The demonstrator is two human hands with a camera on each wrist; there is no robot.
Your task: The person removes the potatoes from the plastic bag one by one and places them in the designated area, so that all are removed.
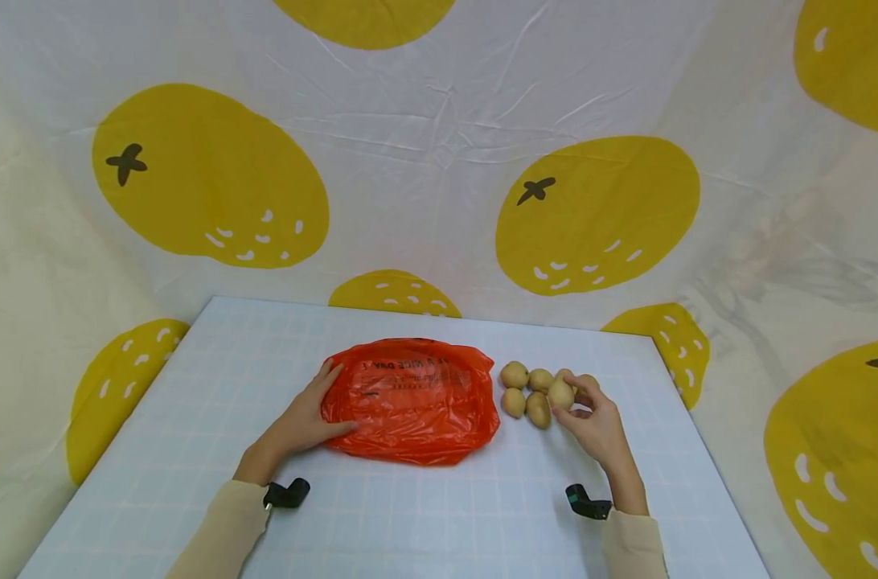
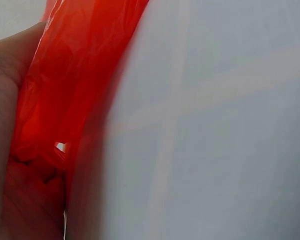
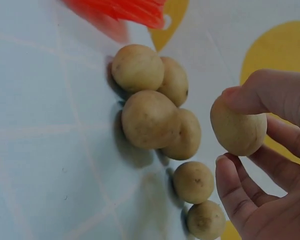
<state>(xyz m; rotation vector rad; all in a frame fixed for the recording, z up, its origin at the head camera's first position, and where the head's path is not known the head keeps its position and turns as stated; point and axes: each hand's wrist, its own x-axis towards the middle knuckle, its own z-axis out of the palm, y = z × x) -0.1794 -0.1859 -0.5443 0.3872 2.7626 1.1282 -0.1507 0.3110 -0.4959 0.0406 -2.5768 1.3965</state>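
A red plastic bag with dark printing lies spread out on the table. My left hand holds its left side, the thumb over the front part and the fingers at the far left edge. In the left wrist view, red plastic lies against that hand, and part of the hand shows red-tinted. My right hand pinches a potato between thumb and fingers, raised above the table. Several other potatoes lie in a cluster just right of the bag, partly hidden by the right hand in the head view.
The table has a pale blue, faintly checked top. Behind it and along its sides hangs a white cloth printed with large yellow fruit. A black wrist camera sits on the left wrist, another camera on the right.
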